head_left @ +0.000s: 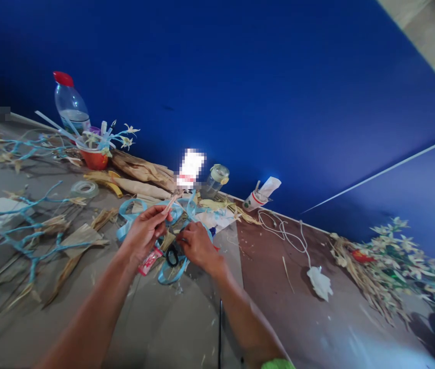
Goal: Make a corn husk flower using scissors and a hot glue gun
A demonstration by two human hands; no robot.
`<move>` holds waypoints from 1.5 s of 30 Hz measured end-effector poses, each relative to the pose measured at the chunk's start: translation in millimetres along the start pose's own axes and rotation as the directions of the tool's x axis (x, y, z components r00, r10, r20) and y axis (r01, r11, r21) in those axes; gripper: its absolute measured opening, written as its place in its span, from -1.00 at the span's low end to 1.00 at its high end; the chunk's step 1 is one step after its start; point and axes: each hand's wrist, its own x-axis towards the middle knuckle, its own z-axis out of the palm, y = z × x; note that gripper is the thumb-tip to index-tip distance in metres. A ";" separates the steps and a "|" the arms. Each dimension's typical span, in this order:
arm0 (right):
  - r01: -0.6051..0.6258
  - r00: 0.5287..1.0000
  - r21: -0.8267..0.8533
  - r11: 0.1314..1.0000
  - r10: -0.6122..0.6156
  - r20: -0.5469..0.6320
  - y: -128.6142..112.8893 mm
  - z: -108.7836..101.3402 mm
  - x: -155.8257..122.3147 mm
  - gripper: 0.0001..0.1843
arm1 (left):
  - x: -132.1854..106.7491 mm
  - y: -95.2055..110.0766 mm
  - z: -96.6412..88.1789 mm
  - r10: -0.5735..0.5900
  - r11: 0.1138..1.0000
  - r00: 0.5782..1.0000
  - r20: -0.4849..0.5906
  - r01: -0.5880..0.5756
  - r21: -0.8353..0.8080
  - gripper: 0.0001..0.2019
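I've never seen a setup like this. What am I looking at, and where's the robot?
There is no robot here: these are a person's own bare hands. The single picture comes from a camera worn on the person's head, looking forward and down, so the arms reach in from below.

The left hand pinches a thin pale strip. The right hand is beside it; its fingertips are too unclear to say whether it holds anything.

Around them on the surface lie blue ribbon and dry leaves. Farther back stand a bottle, a red cup and a jar.
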 end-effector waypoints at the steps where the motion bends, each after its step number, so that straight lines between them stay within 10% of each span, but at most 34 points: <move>1: 0.008 1.000 -0.035 0.999 -0.007 0.027 -0.4 0.3 -0.2 -0.82 | 0.7 -0.2 -0.8 -0.004 1.000 1.000 0.001 0.004 -0.009 -0.85; 24: 0.215 0.976 -0.178 0.960 -0.204 0.079 9.4 4.8 12.5 -0.83 | -0.6 0.5 1.4 -0.074 0.996 0.997 0.037 0.075 -0.039 -0.81; 36: 0.169 0.966 0.398 0.902 -0.072 -0.247 -9.3 -61.7 0.4 -0.83 | -1.7 -3.4 5.5 -0.061 0.997 0.997 0.049 0.058 0.050 -0.76; 45: 0.196 0.957 0.395 0.897 -0.087 -0.278 -19.8 -73.0 24.4 -0.76 | -3.6 -7.6 10.1 -0.022 0.983 0.996 0.090 0.005 0.181 -0.74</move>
